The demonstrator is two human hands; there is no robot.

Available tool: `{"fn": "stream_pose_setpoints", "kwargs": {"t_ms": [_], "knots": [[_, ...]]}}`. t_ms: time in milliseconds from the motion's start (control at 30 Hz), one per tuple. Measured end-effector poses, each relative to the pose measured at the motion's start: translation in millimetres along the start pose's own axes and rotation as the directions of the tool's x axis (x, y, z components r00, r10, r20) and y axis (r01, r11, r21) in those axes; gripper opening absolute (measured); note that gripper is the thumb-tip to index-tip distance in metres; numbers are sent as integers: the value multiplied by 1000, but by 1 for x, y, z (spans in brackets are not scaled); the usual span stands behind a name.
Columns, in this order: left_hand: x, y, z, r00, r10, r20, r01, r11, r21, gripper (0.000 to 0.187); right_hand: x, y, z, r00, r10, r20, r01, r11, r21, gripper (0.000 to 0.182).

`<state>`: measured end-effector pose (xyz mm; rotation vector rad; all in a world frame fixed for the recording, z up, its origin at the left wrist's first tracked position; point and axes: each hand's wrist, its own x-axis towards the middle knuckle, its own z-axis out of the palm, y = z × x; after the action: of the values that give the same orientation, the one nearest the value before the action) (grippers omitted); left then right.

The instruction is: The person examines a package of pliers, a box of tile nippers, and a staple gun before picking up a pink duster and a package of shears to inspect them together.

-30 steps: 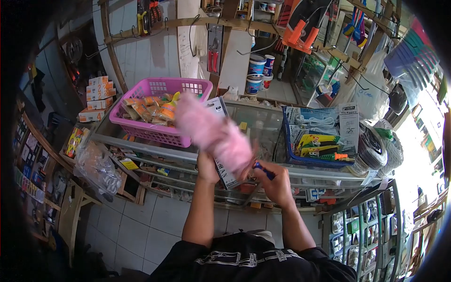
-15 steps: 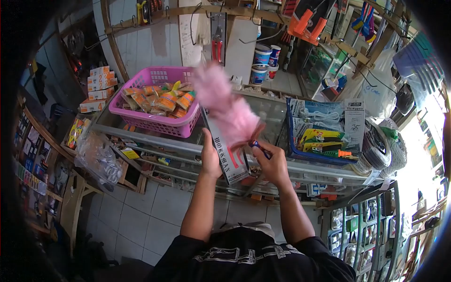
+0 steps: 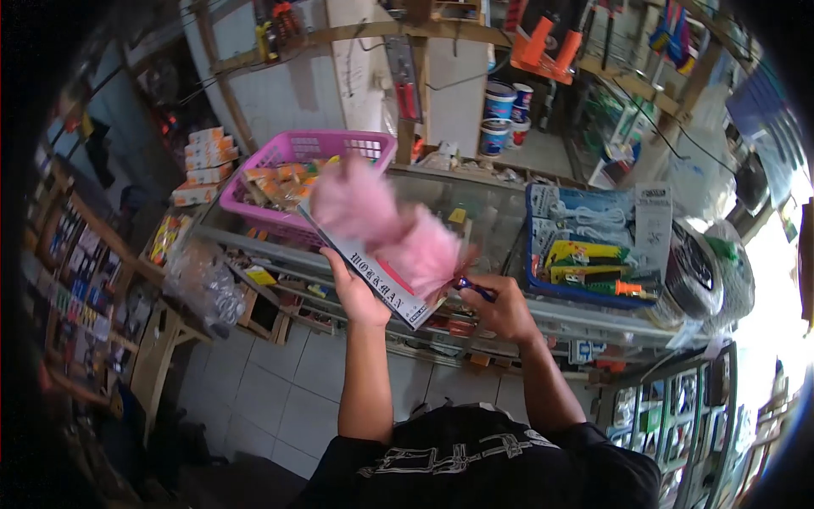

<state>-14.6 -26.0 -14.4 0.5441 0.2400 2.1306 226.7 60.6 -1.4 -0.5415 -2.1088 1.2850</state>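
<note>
My left hand point(image 3: 360, 293) grips a flat package printed WORKMAN point(image 3: 377, 280) by its near side, holding it tilted above the glass counter. My right hand point(image 3: 502, 307) is closed around the dark blue handle of a fluffy pink duster point(image 3: 424, 250). The duster's pink head is blurred by motion and lies across the package's face, hiding much of it. Just beyond the duster stands a pink plastic basket point(image 3: 263, 219) with small orange-labelled packets point(image 3: 284, 182) inside.
A blue tray point(image 3: 532, 254) of packaged goods stands on the glass counter point(image 3: 483, 208) at right, beside coiled rope point(image 3: 729, 284). Stacked orange-and-white boxes point(image 3: 208, 161) are at left. Tools hang from a wooden rail point(image 3: 339, 32). Behind are paint cans point(image 3: 500, 106).
The package has turned so its far end leans further left. The duster has shifted down and left across it. The whole view has moved slightly, with the counter now further right.
</note>
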Motion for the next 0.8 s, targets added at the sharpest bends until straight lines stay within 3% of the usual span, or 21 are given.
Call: {"fn": "stream_pose_setpoints", "kwargs": {"t_ms": [33, 67, 100, 133, 167, 200, 233, 267, 300, 333, 400, 467, 500, 600, 633, 800], "knots": [[-2, 2, 29, 958, 90, -274, -75, 995, 64, 69, -2, -1, -2, 998, 23, 54, -24, 1000, 16, 31], [2, 9, 39, 946, 45, -322, -21, 997, 77, 69, -1, -3, -5, 993, 47, 108, -51, 998, 30, 30], [7, 19, 46, 929, -2, -370, 36, 996, 86, 70, 4, -5, -9, 956, -173, 238, 182, 983, -15, 28], [6, 28, 49, 908, -50, -417, 97, 991, 93, 70, 6, -4, -7, 974, -100, 203, 98, 995, 19, 28], [1, 19, -9, 981, 108, -159, -69, 969, 237, 69, 7, 0, -3, 985, -21, 168, 11, 998, 55, 28], [-3, 20, -4, 995, 66, 70, -71, 995, 72, 74, 8, 5, 4, 989, 65, 134, -78, 993, 94, 28], [-8, 18, 12, 983, 148, -107, -135, 983, 124, 73, 13, 13, 15, 999, -33, -19, 34, 998, 54, 28], [-13, 15, 30, 933, 232, -274, -186, 965, 183, 73, 12, 16, 15, 998, -29, 49, 26, 998, 65, 29], [-22, 15, 38, 957, 146, -252, -104, 979, 173, 76, 10, 10, 13, 993, -26, 115, 17, 997, 75, 30], [-25, 13, 19, 991, 134, 16, -131, 921, 368, 82, 12, 7, 13, 983, -26, 179, 10, 996, 86, 31], [-33, 4, 8, 989, 81, -127, -29, 929, 368, 84, 20, 16, 18, 992, 33, 120, -49, 989, 137, 33], [-45, 1, 20, 965, -88, -246, 137, 972, 191, 83, 33, 17, 17, 997, 74, 10, -75, 993, 96, 33], [-44, 5, 12, 976, -164, -146, 170, 985, 28, 84, 39, 10, 15, 977, 210, 33, -212, 967, 142, 34], [-53, -12, 20, 963, -81, -258, 155, 947, 281, 86, 44, 25, 31, 995, 94, -44, -82, 972, 221, 36], [-52, -14, 32, 939, -37, -342, 131, 957, 257, 87, 44, 29, 37, 995, 99, -31, -86, 956, 279, 36], [-55, -6, 1, 957, -16, -289, 119, 932, 342, 89, 45, 55, 69, 949, 252, -189, -145, 882, 449, 29]]}}
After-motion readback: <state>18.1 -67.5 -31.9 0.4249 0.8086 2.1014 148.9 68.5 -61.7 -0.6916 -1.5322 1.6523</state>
